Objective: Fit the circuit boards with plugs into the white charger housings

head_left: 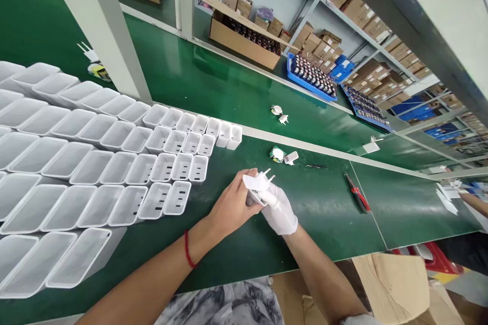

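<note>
My left hand (pixel 232 204), bare and with a red cord round the wrist, is closed round a small white plastic charger housing (pixel 254 198). A white two-pin plug cover (pixel 254 181) sits tilted at the housing's upper end, its pins pointing up and right. My right hand (pixel 281 214), in a white glove, pinches at the plug cover from the right; its fingertips partly hide the join. Whether the cover is seated in the housing I cannot tell. Beyond the hands lie a circuit board (pixel 277 154) and a small white plug piece (pixel 291 157) on the green bench.
Rows of open white housings (pixel 127 205) stand at the left. Red-handled pliers (pixel 360 200) and a thin dark tool (pixel 316 166) lie to the right. Behind a pale rail (pixel 305 141) runs another green surface, with blue trays (pixel 310 78) beyond. A post (pixel 97 25) rises at the left.
</note>
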A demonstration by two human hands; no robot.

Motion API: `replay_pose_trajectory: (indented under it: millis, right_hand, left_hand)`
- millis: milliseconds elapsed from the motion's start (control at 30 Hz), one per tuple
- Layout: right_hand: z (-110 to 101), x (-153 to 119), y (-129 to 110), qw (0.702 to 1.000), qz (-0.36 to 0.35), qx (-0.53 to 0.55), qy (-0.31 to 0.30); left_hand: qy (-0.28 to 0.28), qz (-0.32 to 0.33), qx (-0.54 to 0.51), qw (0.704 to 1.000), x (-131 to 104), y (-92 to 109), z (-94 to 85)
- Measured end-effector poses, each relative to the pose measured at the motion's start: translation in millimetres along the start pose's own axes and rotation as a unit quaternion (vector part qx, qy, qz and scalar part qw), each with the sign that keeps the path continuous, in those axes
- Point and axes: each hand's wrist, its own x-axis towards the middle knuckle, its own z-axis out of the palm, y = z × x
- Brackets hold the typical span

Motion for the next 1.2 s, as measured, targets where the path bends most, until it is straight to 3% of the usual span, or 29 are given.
replay_pose_trajectory:
  millis: [233,433,500,567,667,733,833,900,1000,1100,1167,1200]
  right_hand:
    - [10,5,5,0.999,0.015,0.013,0.038]
    - [4,7,4,0.999,0.009,-0.028,0.012]
    - [1,1,-4,0.993,-0.054,-0.102,0.009]
    - [-1,-6,-11,0.968,-0.116,-0.223,0.019]
    - [-3,-11,-17,0.938,-0.12,-0.321,0.048]
    - [-5,-10,-20,0.963,-0.082,-0.248,0.068]
    - [-11,-3,-26,0.996,-0.008,-0.042,0.08]
    - [-14,0,-31,0.996,0.038,0.044,0.061]
    - [-16,0,-34,0.994,0.073,0.073,0.042]
    - [-20,-3,-29,0.996,0.047,0.018,0.074]
    - [-28,-7,-26,0.985,-0.019,-0.121,0.121]
    - [-34,-10,-26,0.961,-0.068,-0.224,0.148]
  left_hand:
    - [0.079,0.112,0.092,0.986,-1,-10,3.7]
    - [0.03,0.022,0.086,0.996,7,-5,-4.3]
    - [0.033,0.009,0.091,0.995,7,-4,-5.0]
    - [0.034,0.005,0.102,0.994,7,-5,-4.9]
    - [0.022,0.028,0.11,0.993,4,-4,-5.1]
    - [-0.002,0.051,0.081,0.995,3,-3,-6.3]
    - [-0.042,0.051,0.003,0.998,1,0,-8.1]
    - [-0.05,0.05,-0.028,0.997,0,1,-8.0]
    - [-0.045,0.074,-0.037,0.996,0,0,-5.8]
    - [-0.026,0.091,-0.024,0.995,0,-2,-3.8]
    - [-0.003,0.096,0.004,0.995,1,-3,-3.1]
    - [0.011,0.095,0.02,0.995,1,-4,-2.9]
